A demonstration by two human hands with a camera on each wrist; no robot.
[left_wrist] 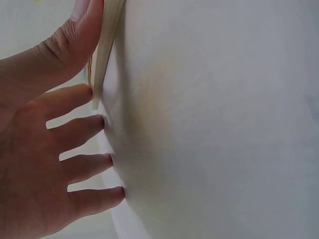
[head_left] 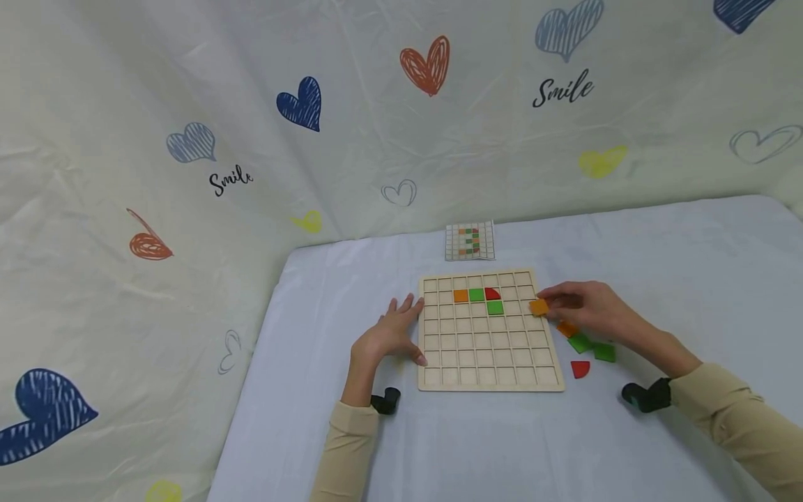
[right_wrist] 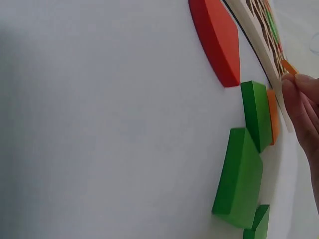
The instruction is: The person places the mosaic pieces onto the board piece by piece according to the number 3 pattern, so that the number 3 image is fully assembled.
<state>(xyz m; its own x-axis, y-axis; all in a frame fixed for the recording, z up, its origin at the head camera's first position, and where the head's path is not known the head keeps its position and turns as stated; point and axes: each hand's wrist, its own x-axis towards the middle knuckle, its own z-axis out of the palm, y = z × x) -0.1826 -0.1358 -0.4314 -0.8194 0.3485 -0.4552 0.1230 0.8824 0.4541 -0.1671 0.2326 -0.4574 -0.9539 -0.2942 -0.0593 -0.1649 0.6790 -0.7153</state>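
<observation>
A wooden grid board (head_left: 489,380) lies on the table. Set in its upper cells are an orange square tile (head_left: 461,296), a green square tile (head_left: 476,294), a red quarter-round tile (head_left: 492,293) and, below that, another green tile (head_left: 495,307). My left hand (head_left: 390,333) has its fingers spread and touches the board's left edge with thumb and fingertip; in the left wrist view the other fingertips rest on the cloth. Over the board's right edge, my right hand (head_left: 586,307) pinches an orange square tile (head_left: 538,307) between thumb and finger.
Right of the board lie loose pieces: an orange tile (head_left: 567,328), green tiles (head_left: 605,352) and a red quarter-round (head_left: 580,369). Behind the board is a printed pattern card (head_left: 470,241) with a small coloured grid. A white curtain (head_left: 351,160) with hearts hangs behind the table.
</observation>
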